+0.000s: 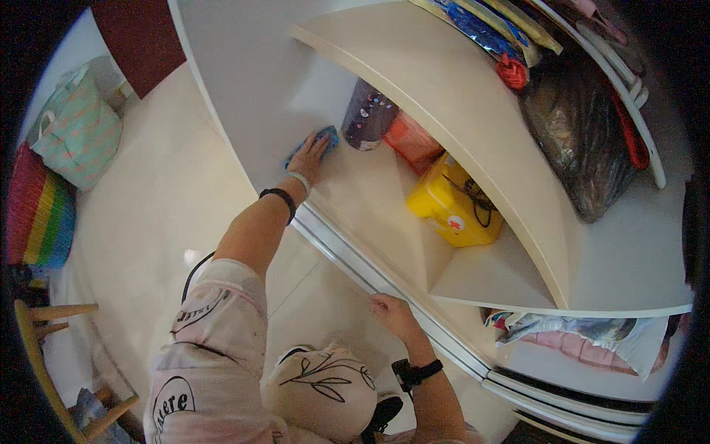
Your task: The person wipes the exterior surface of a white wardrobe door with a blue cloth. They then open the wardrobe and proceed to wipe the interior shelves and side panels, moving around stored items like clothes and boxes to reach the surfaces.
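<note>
My left hand [309,160] reaches into the lower compartment of a wardrobe and holds a blue cloth [328,139] flat against the pale inner surface, fingers spread over it. A dark patterned cylindrical container [366,115] stands just beyond that hand. Beside it are a red-orange box [413,141] and a yellow box [452,205] with a red cross mark and a dark cable on top. Near the metal sliding-door track [355,261], my right hand [391,316] is curled with nothing visible in it; its palm is hidden.
Above the compartment runs a curved-looking shelf [444,116], with a dark plastic bag [582,133] beyond it. Folded fabric [588,344] lies in the neighbouring compartment. At left are a green patterned bag [83,130], a rainbow-striped bag [41,211] and a wooden chair [61,312].
</note>
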Motion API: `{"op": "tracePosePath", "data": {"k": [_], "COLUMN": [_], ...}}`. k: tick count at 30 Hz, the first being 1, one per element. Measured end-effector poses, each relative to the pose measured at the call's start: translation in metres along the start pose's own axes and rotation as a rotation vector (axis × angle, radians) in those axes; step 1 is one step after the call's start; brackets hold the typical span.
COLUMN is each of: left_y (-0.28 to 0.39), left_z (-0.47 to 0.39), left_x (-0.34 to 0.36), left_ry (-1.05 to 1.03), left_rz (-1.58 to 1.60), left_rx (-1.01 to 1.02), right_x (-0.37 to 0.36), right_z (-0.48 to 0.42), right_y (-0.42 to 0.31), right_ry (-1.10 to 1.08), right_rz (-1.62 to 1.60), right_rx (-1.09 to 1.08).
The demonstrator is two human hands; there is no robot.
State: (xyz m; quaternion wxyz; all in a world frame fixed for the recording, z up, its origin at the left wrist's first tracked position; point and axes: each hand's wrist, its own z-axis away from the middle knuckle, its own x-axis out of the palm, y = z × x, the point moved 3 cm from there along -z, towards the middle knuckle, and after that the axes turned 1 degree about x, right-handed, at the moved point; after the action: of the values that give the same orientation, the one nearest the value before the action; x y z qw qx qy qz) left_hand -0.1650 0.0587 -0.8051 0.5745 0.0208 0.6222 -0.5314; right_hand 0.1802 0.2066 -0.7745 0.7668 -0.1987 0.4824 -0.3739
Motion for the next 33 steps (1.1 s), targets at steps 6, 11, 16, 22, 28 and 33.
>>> {"op": "tracePosePath", "data": {"k": [6,11,16,22,28,33], "left_y": [-0.003,-0.014,-0.061,-0.075,-0.006,0.034], "left_z": [0.097,0.151,0.182,0.181,0.145,0.118], "left_x": [0.005,0.010,-0.051,-0.082,0.000,0.052], "left_ry": [0.038,0.040,0.363,0.427,0.035,-0.126], "left_rz": [-0.249,-0.117,0.153,0.242,-0.092,-0.142], "left_rx": [-0.033,-0.029,-0.246,-0.364,-0.081,0.060], "right_x": [0.006,0.007,0.013,0.018,0.013,0.010], "right_z": [-0.008,-0.018,-0.024,-0.024,-0.020,-0.009], "right_y": [-0.013,-0.035,-0.042,-0.032,-0.018,-0.004], "right_ry": [-0.003,-0.057,-0.068,-0.037,-0.037,-0.054], "right_rz": [-0.078,-0.066,0.031,-0.012,0.000,-0.026], "right_rx": [-0.010,-0.071,-0.108,-0.155,-0.083,0.033]}}
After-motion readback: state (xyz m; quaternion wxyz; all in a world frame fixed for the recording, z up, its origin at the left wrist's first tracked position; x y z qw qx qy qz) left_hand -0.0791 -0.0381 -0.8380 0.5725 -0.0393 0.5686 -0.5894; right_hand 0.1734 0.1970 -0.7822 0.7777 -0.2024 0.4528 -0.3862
